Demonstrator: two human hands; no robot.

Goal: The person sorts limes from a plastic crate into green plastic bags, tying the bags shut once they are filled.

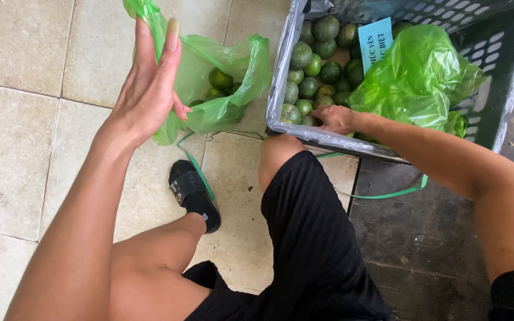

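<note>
My left hand [148, 89] is raised with fingers straight, holding up the rim of a green plastic bag [224, 89] that stands on the floor with several green citrus fruits [220, 79] inside. My right hand [335, 119] reaches into a grey plastic crate [510, 89] and rests curled over the green fruits [313, 68] at its near edge; whether it grips one is hidden. The crate has a clear liner.
A bunch of green plastic bags [414, 80] and a blue paper label [375, 40] lie in the crate. A green strap [382, 195] trails on the tiled floor. My knees and a black sandal [193, 193] sit below the bag.
</note>
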